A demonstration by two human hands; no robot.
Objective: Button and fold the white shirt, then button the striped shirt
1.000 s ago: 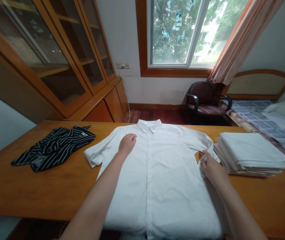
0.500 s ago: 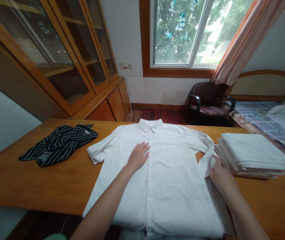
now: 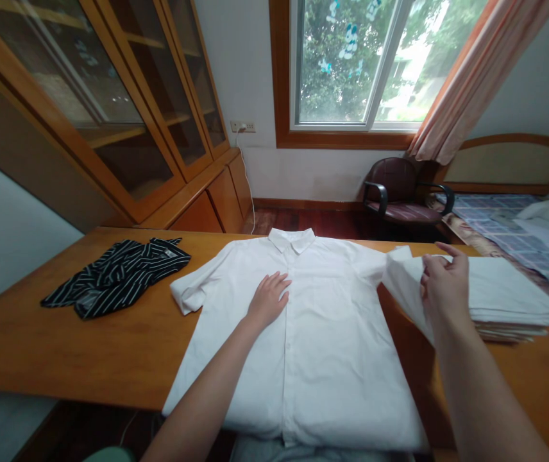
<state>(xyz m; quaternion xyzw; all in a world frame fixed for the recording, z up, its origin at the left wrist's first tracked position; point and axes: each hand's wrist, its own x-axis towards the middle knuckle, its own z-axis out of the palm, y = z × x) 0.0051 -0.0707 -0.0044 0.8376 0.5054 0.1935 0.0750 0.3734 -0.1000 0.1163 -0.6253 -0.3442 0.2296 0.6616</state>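
Observation:
A white button-up shirt [image 3: 332, 333] lies spread front side up, its collar at the far side and its hem over the near table edge. My left hand [image 3: 269, 298] rests flat on the chest beside the button placket, fingers stretched out. Over on the right, my right hand [image 3: 446, 282] is raised with fingers curled and the index finger partly lifted. It grips the right-hand sleeve [image 3: 406, 282], which is pulled outward and up in front of a stack of folded white cloth [image 3: 505, 289]. The fingers partly hide the gripped fabric.
A black striped garment [image 3: 118, 276] lies crumpled on the left of the wooden table [image 3: 86, 362]. Beyond the table stand a glass-door cabinet [image 3: 173, 173], a dark armchair [image 3: 394, 186] and a bed [image 3: 505, 218]. A window [image 3: 346, 77] is in the far wall.
My right hand has moved up and slightly right, drawing the sleeve out from the shirt's side toward the stack. My left hand stays on the chest.

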